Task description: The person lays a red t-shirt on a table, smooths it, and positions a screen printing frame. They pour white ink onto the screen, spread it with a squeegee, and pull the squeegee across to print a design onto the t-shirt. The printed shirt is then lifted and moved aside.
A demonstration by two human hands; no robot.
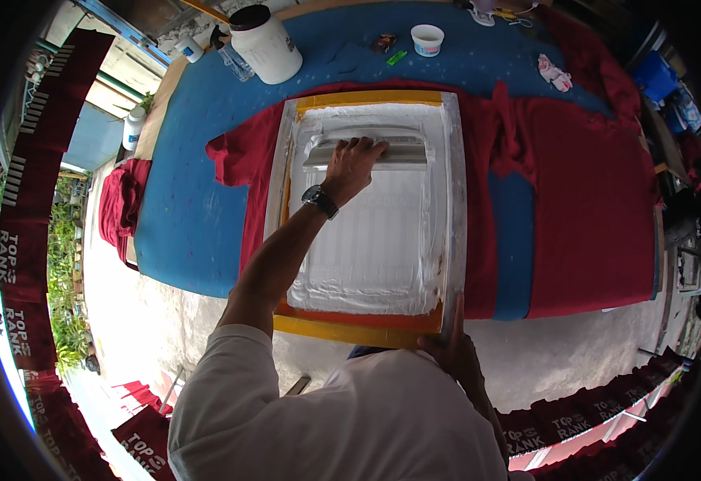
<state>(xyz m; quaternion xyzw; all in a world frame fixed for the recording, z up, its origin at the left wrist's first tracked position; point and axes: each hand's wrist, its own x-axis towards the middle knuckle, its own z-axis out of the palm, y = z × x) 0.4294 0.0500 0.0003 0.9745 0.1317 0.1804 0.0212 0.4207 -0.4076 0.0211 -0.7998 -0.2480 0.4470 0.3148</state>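
A printing screen with a metal frame [454, 200] and yellow tape lies flat on a red shirt [230, 156] on the blue table [182, 216]. White ink covers the screen mesh [366, 248]. My left hand [352, 164], with a dark watch on the wrist, grips a wide metal squeegee [402, 152] near the screen's far end. My right hand [449, 349] presses on the frame's near right corner, thumb up along the frame edge.
A second red shirt [591, 208] lies flat to the right. At the table's far side stand a large white jar with a black lid [266, 44], a small white tub [427, 39], a bottle [133, 127] and a rag [555, 74]. Printed red shirts [38, 240] hang around.
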